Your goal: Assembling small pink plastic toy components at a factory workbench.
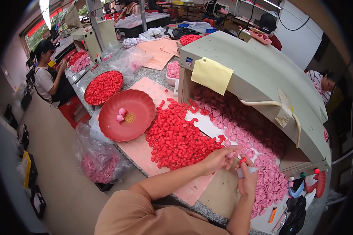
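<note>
My left hand [219, 159] is closed, pinching a small pink piece [230, 155] at its fingertips. Close beside it on the right, my right hand [247, 184] grips a small whitish translucent object [246, 171], its kind unclear. A small red piece [243, 159] shows at that hand's thumb and fingertips. Beneath and left of the hands spreads a heap of glossy red curved pieces [180, 131] on a pink sheet [143, 84]. Thin pink cup-shaped pieces [268, 180] are heaped to the right. A red scalloped plate [139, 103] holds a few pink-and-red assembled pieces [121, 114].
A grey-green hood [255, 66] arches over more pieces. A red bowl [104, 88] full of red pieces stands behind the plate. A clear bag [100, 164] hangs beyond the table's left edge. An orange lighter [272, 215] lies at right. A co-worker [51, 74] sits far left.
</note>
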Available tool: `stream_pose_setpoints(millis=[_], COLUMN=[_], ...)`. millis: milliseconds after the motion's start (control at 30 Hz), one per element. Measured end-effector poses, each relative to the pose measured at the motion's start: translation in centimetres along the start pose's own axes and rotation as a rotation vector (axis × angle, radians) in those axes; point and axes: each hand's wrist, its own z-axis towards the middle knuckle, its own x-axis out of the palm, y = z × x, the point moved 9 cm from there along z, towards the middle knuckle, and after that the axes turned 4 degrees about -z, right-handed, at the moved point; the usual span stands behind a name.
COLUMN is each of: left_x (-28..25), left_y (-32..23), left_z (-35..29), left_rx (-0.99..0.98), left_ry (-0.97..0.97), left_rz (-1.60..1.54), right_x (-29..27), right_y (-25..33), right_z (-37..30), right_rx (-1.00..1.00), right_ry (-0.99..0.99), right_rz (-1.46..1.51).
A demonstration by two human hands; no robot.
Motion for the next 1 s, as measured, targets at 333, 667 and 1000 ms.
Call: stream_pose_setpoints(millis=[333,667,1000], left_x=[-1.3,-2.2,-0.2], left_y=[-0.8,-1.3,-2.9], left_z=[1.7,1.5,0.7], left_rx=[-0.011,-0.068,0.215], left_ry=[-0.050,-0.184,-0.190], left_rz=[-0.092,-0.068,0.418], right_x=[-0.1,-0.1,1.2], right_y=[0.8,-1.3,-1.8], right_z=[0.6,1.0,0.3], right_rx=[0.043,0.177,0.153], right_ry=[0.125,0.054,0.093], right_rz=[0.329,0.301,0.236])
